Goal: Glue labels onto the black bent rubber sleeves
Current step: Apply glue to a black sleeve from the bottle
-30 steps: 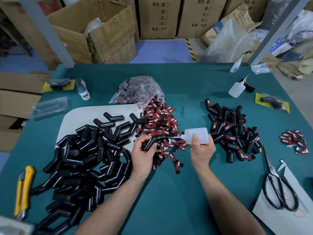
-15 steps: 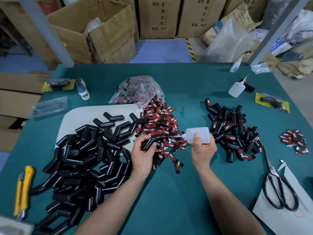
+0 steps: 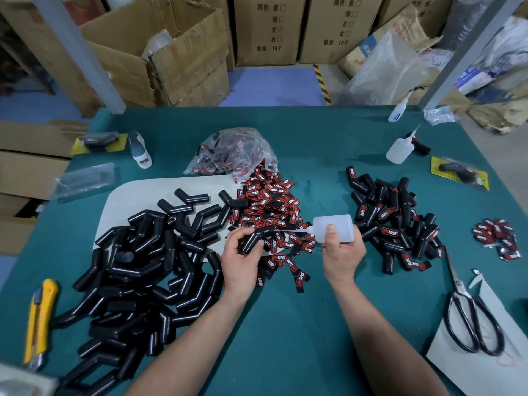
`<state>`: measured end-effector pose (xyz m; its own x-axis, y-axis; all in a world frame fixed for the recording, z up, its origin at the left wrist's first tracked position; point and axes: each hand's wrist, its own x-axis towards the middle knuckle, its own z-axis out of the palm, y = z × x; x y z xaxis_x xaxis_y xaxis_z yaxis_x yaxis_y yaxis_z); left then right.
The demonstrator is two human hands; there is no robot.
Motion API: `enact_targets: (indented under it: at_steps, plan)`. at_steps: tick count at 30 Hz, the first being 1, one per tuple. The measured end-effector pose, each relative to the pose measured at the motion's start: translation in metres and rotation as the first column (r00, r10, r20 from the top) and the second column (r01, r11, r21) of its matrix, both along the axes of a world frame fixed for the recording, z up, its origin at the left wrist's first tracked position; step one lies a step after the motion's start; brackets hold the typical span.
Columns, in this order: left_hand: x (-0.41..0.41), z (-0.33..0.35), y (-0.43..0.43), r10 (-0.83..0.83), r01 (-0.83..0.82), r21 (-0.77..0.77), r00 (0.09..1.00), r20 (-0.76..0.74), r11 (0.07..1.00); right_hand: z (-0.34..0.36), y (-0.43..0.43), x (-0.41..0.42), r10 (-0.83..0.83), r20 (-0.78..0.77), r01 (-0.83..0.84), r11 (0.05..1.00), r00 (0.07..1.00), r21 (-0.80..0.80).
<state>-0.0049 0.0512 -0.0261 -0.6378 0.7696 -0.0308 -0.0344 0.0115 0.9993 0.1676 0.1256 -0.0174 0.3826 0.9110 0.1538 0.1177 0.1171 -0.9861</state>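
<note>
Between the two hands, low over the green table (image 3: 285,324), a sleeve and a nozzle come together. The left hand (image 3: 240,261) has its fingers and thumb curled round a black bent rubber sleeve (image 3: 251,238), one leg of it running toward the right hand. The right hand (image 3: 343,252) grips a translucent glue bottle (image 3: 334,228) held on its side, thumb pressed on the upper wall. Its thin nozzle (image 3: 297,230) reaches across to that leg of the sleeve; whether the tip actually touches the rubber I cannot tell.

Directly beneath and beyond the held sleeve lies a heap of red-and-black labels (image 3: 268,207), spilling from a clear plastic bag (image 3: 231,151) farther out. Left of the left hand spreads a big pile of bare sleeves (image 3: 148,267), partly on a pale board (image 3: 134,195), and a yellow utility knife (image 3: 38,321) lies past that pile near the table's edge.

Right of the right hand, just past the bottle's base, sits a smaller pile of labelled sleeves (image 3: 394,221). Further right of that are a small cluster of loose labels (image 3: 497,238) and black-handled scissors (image 3: 468,318) resting on a white sheet (image 3: 471,367). Well beyond the right hand a second glue bottle (image 3: 398,150) sits on the table
</note>
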Motion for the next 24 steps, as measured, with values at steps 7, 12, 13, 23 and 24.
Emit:
enact_targets:
  at_steps: [7, 12, 13, 23, 24]
  plan:
    - [-0.0005, -0.0018, 0.0004, 0.005, -0.005, 0.005, 1.000, -0.004, 1.000, 0.0012, -0.0006, 0.0001, -0.003, 0.008, 0.003, 1.000, 1.000, 0.006]
    - [-0.0002, -0.0013, 0.0002, 0.011, -0.010, -0.003, 1.000, 0.029, 1.000, 0.0028, -0.0010, -0.0011, 0.009, -0.009, -0.009, 1.000, 1.000, 0.012]
    - [-0.0001, -0.0006, 0.0000, 0.010, -0.010, -0.005, 1.000, 0.028, 1.000, 0.0038, -0.0011, -0.0013, 0.013, -0.011, -0.013, 1.000, 1.000, 0.018]
    - [-0.0007, -0.0001, -0.0008, -0.002, 0.003, -0.020, 0.998, 0.058, 1.000, 0.0081, -0.0035, -0.0043, 0.022, -0.012, -0.021, 0.999, 1.000, 0.050]
    - [-0.0009, -0.0001, -0.0010, -0.004, 0.006, -0.022, 0.998, 0.064, 1.000, 0.0075, -0.0037, -0.0040, 0.017, -0.018, -0.016, 0.999, 1.000, 0.049]
